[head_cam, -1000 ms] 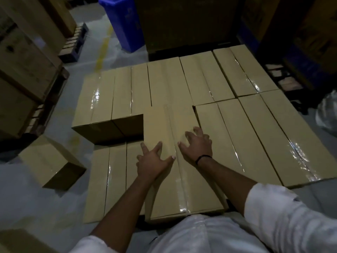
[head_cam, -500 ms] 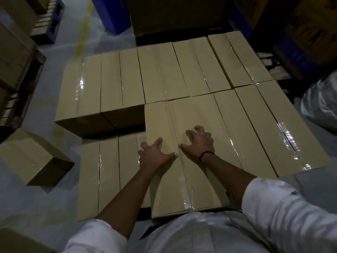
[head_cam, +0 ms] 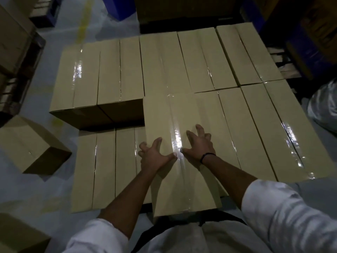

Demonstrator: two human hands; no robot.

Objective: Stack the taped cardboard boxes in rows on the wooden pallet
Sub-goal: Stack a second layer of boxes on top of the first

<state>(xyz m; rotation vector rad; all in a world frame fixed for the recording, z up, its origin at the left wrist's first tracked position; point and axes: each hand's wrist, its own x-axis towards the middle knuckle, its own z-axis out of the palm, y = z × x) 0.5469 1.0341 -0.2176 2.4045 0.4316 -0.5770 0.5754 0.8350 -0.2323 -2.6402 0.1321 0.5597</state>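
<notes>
Both hands lie spread, gripping nothing: the left hand (head_cam: 155,154) and right hand (head_cam: 198,145) press fingertips on the long tan cardboard box with a glossy taped seam (head_cam: 182,189). This box sits at lower centre, touching the top-layer boxes (head_cam: 264,134) on its right and overlapping the lower-layer boxes (head_cam: 104,170) on its left.

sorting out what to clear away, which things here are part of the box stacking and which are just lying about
Part of the job:
- taped box with the left hand and right hand pressing on it
- stacked boxes around it
- probably the loose box on the floor, likely waiting its turn

Lying about:
- blue bin
- plastic-wrapped bundle
- wooden crates
</notes>
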